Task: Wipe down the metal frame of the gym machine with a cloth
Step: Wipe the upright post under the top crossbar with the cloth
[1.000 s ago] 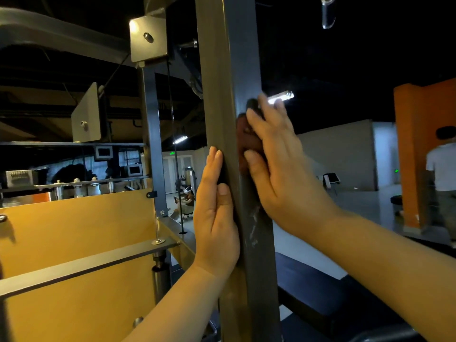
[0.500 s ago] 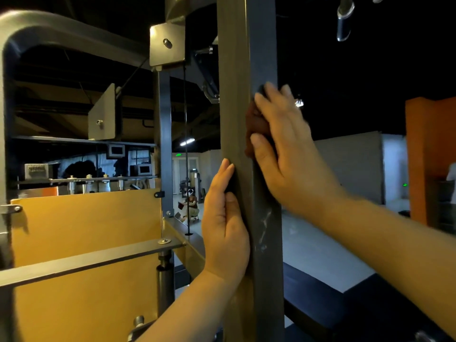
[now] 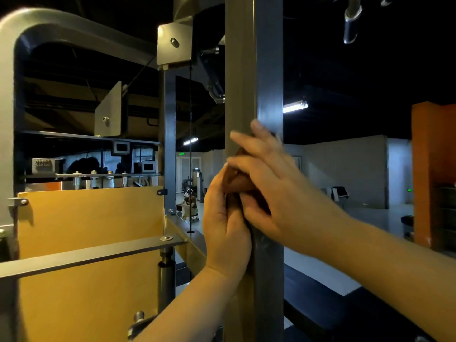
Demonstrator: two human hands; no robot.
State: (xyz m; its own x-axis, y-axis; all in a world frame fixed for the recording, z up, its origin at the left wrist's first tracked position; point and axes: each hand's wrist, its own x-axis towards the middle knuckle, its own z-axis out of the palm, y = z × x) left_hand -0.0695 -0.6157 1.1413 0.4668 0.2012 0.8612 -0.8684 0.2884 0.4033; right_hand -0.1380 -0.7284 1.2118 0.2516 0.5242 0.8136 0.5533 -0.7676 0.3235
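A yellow panel [image 3: 86,218] fills the lower left. Two small screens [image 3: 121,147] [image 3: 148,166] are mounted behind it. A lit ceiling tube [image 3: 295,106] hangs at right of centre, with a second tube [image 3: 190,141] farther back. An orange pillar [image 3: 431,169] stands at the right edge beside a grey wall [image 3: 345,169]. A person [image 3: 188,206] crouches on the far floor, below a green sign [image 3: 181,153].
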